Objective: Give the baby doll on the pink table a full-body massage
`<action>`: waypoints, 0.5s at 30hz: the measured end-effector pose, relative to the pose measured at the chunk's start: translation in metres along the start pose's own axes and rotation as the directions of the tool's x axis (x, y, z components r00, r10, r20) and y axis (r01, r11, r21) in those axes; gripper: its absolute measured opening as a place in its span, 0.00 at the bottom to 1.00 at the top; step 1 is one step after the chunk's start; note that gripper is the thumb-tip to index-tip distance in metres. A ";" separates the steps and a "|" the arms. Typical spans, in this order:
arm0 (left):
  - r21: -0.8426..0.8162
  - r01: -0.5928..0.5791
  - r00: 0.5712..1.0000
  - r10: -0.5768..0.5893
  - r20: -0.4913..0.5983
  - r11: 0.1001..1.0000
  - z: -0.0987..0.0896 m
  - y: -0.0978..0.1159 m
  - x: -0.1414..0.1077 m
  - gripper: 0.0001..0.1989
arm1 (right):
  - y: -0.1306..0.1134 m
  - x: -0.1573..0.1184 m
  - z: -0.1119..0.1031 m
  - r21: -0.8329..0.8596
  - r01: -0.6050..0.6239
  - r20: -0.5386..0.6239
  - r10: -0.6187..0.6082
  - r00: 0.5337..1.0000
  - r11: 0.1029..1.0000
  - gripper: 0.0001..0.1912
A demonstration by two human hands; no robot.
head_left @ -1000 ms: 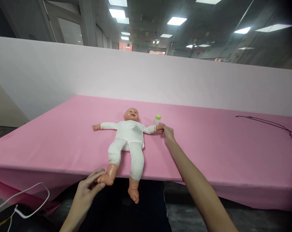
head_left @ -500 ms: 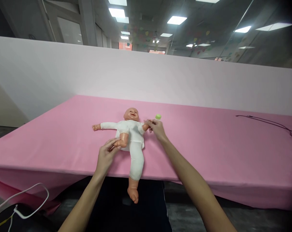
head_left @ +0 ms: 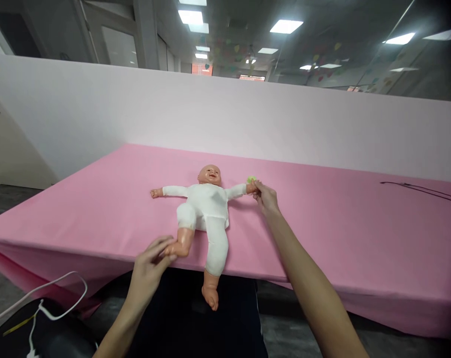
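A baby doll [head_left: 209, 200] with a white cloth body lies face up, its head toward the wall. Its bare foot [head_left: 181, 244] on the left is held between the thumb and fingers of my left hand [head_left: 149, 266]. With a pinch, my right hand [head_left: 265, 197] grips the doll's hand [head_left: 251, 188] on the right, that arm stretched out sideways. The doll's other arm lies spread to the left, touched by neither hand. Its other leg [head_left: 217, 248] hangs past the table's front edge. Just behind my right fingertips sits a small light green object [head_left: 251, 179], partly covered.
A pink cloth [head_left: 322, 223] covers the table. Behind it stands a white half wall [head_left: 247, 114] with glass above. A thin black cord [head_left: 419, 187] lies at the right. At lower left, a white cable [head_left: 66, 313] loops over a dark seat [head_left: 57, 338].
My left hand has drawn the doll's bent leg down toward the table edge, straightening it somewhat. My right hand has pulled the doll's arm outward to the right. The view has shifted slightly.
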State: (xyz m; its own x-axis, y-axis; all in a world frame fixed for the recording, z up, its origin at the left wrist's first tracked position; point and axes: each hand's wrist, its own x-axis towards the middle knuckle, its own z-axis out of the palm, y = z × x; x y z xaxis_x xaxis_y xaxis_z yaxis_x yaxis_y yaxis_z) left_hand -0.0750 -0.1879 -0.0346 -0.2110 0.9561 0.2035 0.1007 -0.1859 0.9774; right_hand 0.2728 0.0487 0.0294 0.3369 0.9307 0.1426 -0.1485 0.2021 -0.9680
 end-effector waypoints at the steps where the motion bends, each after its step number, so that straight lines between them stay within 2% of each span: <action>1: -0.034 -0.017 1.000 0.017 -0.015 0.999 0.008 0.007 0.016 0.20 | -0.005 -0.006 0.009 -0.037 0.057 0.087 -0.054 0.995 0.998 0.20; 3: -0.123 -0.055 0.998 0.054 -0.013 0.991 0.029 0.018 0.048 0.21 | -0.011 -0.025 0.028 -0.154 0.157 0.258 -0.113 0.959 0.976 0.23; 5: -0.213 -0.056 0.997 0.065 0.038 0.976 0.049 0.022 0.076 0.23 | -0.009 -0.045 0.044 -0.247 0.225 0.391 -0.116 0.913 0.943 0.26; 8: -0.293 -0.032 0.995 0.058 0.082 0.956 0.067 0.020 0.097 0.23 | -0.003 -0.060 0.055 -0.291 0.256 0.478 -0.091 0.873 0.922 0.27; 9: -0.291 -0.036 0.995 0.061 0.078 0.956 0.066 0.018 0.096 0.23 | -0.003 -0.058 0.053 -0.292 0.244 0.465 -0.085 0.881 0.925 0.27; 11: -0.242 -0.061 0.996 0.075 0.051 0.968 0.056 0.014 0.082 0.21 | -0.004 -0.043 0.039 -0.283 0.185 0.373 -0.070 0.925 0.941 0.25; 13: -0.140 -0.081 0.996 0.085 0.019 0.987 0.038 0.008 0.055 0.20 | -0.005 -0.021 0.017 -0.273 0.075 0.200 -0.019 0.980 0.959 0.20; 15: -0.017 -0.088 0.996 0.089 0.030 0.996 0.018 0.000 0.022 0.16 | -0.003 -0.002 -0.010 -0.294 -0.061 0.027 0.073 0.997 0.954 0.17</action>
State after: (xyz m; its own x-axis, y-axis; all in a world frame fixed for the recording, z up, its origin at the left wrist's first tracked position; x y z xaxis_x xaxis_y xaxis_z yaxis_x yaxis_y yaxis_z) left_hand -0.0619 -0.1631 -0.0310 -0.1721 0.9422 0.2875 0.1022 -0.2732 0.9565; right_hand 0.2816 0.0434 0.0298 0.2998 0.9509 0.0776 0.1112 0.0459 -0.9927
